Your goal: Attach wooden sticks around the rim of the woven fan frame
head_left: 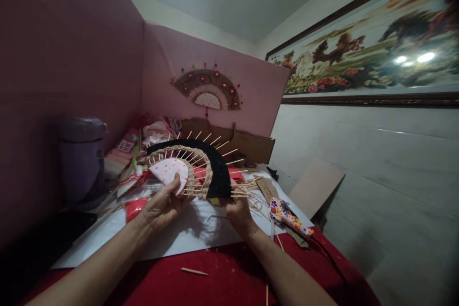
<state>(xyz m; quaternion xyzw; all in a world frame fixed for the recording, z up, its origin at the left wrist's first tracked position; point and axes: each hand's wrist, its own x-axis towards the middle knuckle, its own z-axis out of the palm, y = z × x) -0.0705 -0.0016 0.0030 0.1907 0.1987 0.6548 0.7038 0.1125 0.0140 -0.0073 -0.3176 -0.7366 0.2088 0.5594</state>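
Both hands hold up a handmade fan (219, 167) over the table. It has a black fabric band, woven tan cord, thin wooden sticks poking out past the rim, and a white half-round centre with pink dots (168, 171). My left hand (165, 203) grips the fan at this dotted centre, thumb on top and fingers underneath, partly hidden. My right hand (236, 208) is closed around the lower right end of the black band, with most of its fingers behind the fan.
A flower-patterned glue gun (290, 217) with a black cord lies at right beside cardboard strips. White paper (172, 241) covers part of the red tablecloth (215, 287). A loose stick (194, 271) lies in front. A purple container (81, 162) stands left; a finished fan (211, 83) hangs behind.
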